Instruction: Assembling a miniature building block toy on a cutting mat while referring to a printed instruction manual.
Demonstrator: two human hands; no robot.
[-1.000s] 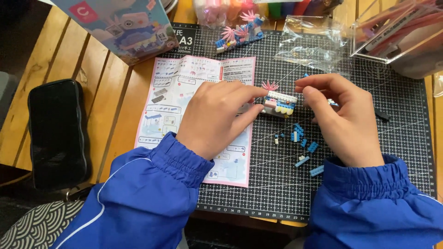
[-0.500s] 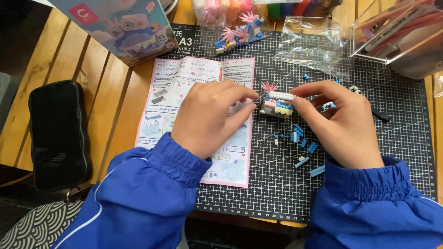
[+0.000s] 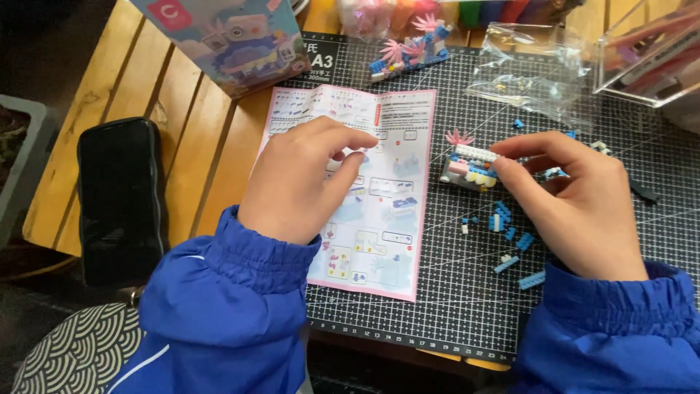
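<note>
While the right hand pinches the small brick model on the mat, its long axis crosswise, the left hand hovers empty, fingers loosely curled, over the leaflet to its left.

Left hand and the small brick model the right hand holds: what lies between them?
Head view: between the left hand and the brick model lies the pink-edged instruction sheet, then a bare strip of cutting mat. The right hand grips the model.
</note>
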